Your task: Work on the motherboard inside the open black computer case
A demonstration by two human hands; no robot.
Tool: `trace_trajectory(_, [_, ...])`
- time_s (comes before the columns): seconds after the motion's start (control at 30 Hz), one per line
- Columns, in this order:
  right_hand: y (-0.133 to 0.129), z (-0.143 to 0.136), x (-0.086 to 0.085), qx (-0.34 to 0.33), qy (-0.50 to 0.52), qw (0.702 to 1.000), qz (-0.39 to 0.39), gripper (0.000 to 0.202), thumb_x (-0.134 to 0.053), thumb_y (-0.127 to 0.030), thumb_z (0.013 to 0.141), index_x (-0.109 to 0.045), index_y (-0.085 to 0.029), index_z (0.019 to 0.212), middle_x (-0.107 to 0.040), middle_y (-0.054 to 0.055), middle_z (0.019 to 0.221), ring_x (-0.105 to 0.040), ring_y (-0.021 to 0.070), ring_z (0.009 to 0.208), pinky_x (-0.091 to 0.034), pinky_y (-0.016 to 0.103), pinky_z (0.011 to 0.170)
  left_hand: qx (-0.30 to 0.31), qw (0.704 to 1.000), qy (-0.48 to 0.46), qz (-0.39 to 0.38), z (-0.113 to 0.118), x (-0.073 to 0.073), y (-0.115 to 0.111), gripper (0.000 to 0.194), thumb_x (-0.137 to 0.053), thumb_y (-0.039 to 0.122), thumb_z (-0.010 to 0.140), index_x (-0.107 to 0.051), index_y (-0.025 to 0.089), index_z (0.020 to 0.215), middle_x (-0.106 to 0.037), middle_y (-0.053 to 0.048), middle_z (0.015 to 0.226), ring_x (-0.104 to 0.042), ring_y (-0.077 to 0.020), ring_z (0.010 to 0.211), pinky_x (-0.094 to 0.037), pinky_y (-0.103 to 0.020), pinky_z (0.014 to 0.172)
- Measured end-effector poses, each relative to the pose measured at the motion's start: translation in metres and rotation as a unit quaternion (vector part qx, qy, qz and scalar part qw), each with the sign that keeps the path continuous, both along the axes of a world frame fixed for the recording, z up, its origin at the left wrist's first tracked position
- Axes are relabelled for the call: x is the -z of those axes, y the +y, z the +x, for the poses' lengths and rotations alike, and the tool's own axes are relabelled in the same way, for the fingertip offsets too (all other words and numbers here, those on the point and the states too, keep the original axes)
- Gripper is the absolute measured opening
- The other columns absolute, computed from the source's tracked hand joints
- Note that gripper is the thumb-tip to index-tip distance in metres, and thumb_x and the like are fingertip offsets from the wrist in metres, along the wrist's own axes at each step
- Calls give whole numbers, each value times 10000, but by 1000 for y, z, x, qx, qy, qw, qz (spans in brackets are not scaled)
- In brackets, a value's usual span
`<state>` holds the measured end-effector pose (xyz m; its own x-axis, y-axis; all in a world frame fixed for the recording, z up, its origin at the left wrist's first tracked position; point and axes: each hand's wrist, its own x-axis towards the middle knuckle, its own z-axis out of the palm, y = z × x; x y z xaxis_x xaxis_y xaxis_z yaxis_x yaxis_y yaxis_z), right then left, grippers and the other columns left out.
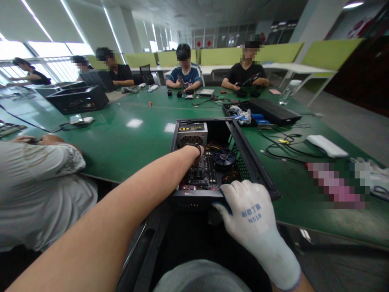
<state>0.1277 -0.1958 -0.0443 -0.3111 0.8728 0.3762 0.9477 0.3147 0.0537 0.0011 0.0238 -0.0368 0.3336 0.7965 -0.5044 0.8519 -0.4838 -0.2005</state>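
An opened black computer case (253,162) lies at the table's near edge, its inside facing up. My left hand (199,156), bare with a dark band at the wrist, reaches into it beside the power supply (192,134); its fingers are mostly hidden, and whether they hold anything does not show. Below that hand sits the motherboard (199,176), and to its right is a round black cooling fan (224,157). My right hand (246,207), in a white work glove, grips the case's near edge with the fingers over the rim and the thumb in front.
Behind the case, a black tray (227,109) holds gloves, beside a flat black box (273,111). Cables (285,144) and a white pack (326,146) lie right on the green table (136,150). Another case (77,99) stands far left. Several people sit around; one sleeve (45,162) is close at left.
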Motion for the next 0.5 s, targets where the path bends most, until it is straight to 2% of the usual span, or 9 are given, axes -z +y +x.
trace_trajectory(0.2, [0, 0, 0, -1, 0, 1000, 5, 228, -703, -397, 791, -589, -241, 913, -580, 41, 801, -459, 245, 778, -192, 365, 682, 11, 1000, -8, 19, 0, 0, -2, 652, -923, 317, 498, -763, 24, 1057, -744, -201, 1078, -653, -341, 1080, -464, -356, 1033])
trace_trajectory(0.5, [0, 0, 0, 0, -7, 1000, 8, 241, -708, -406, 783, -597, -234, 910, -584, 45, 794, -468, 238, 773, -190, 361, 678, -40, 998, -52, 14, -1, 14, 13, 523, -872, 416, 549, -805, 117, 973, -766, -138, 904, -685, -343, 1000, -508, -403, 978])
